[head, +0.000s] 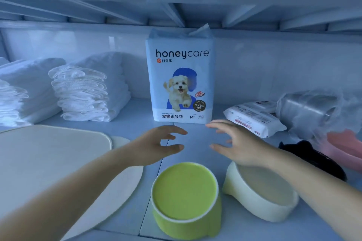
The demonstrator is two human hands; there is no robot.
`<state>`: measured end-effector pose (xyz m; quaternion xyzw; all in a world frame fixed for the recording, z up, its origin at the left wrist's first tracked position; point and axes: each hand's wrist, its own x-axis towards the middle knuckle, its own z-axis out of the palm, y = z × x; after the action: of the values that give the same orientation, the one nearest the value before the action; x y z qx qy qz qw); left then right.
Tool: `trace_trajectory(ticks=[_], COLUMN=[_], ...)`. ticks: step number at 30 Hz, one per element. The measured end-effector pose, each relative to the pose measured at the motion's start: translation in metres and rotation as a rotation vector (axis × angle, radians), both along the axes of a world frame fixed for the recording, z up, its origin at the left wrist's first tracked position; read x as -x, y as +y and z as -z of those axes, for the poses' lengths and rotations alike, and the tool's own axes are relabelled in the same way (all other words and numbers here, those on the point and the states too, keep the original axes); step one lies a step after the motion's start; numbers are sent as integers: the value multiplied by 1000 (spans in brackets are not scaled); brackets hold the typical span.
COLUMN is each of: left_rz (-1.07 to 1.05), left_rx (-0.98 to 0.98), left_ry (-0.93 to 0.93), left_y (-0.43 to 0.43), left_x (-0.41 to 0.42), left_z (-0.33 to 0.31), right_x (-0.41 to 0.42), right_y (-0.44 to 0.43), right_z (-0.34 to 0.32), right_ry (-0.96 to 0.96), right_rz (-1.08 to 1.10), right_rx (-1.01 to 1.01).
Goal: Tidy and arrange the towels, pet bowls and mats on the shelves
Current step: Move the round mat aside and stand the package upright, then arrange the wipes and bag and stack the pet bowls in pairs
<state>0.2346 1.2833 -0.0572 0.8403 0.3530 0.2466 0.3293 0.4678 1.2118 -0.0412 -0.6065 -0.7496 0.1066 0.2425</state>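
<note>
Hands hover side by side over the shelf [137, 115]: the left hand [156, 145] and the right hand [239, 143] are near each other but apart, each with fingers spread and lightly curved, gripping nothing. Just beyond their fingertips the pad pack [180, 76] stands upright against the back wall, printed "honeycare" above a picture of a puppy. To its left sits a small towel stack [82, 94] of thin folded white cloths, with thicker folded towels [115, 76] just behind it and more white towels [29, 84] further left, partly cut off by the frame edge. In front of the towels lies a cream mat [49, 162] with rounded corners, resting on top of a second mat [121, 188] whose pale edge shows beneath it; the left forearm crosses above both. Near the front edge the green bowl [186, 195], white-rimmed, stands below the gap between the hands, and the cream bowl [262, 191] sits just to its right, close but apart. The right wrist passes over the cream bowl's far rim; whether it touches cannot be told. On the right side lie a flat wipes packet [252, 117], a crumpled clear plastic bag [313, 109], a black item [313, 158] and a pink item [344, 143], the last two too blurred to identify.
</note>
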Motion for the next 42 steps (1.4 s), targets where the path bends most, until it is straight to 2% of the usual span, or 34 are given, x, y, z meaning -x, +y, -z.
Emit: trace_trajectory(ticks=[5, 10, 18, 24, 27, 30, 42], left_rz=[-33, -126, -161, -145, -227, -341, -264], left_rx=[-83, -111, -169, -212, -298, -409, -389], left_ry=[106, 128, 154, 132, 118, 147, 218], left_y=[-45, -82, -126, -120, -111, -108, -101], left_x=[6, 17, 27, 26, 25, 24, 6], left_z=[1, 4, 31, 36, 39, 42, 44], right_x=[6, 16, 24, 23, 27, 25, 21], right_y=[-28, -48, -66, -68, -61, -54, -41], right_z=[2, 4, 17, 20, 21, 19, 16], right_ry=[14, -31, -227, -234, -284, -255, -273], right_rz=[-124, -237, -392, -348, -283, -245, -149], right_rx=[5, 12, 44, 9, -27, -42, 9])
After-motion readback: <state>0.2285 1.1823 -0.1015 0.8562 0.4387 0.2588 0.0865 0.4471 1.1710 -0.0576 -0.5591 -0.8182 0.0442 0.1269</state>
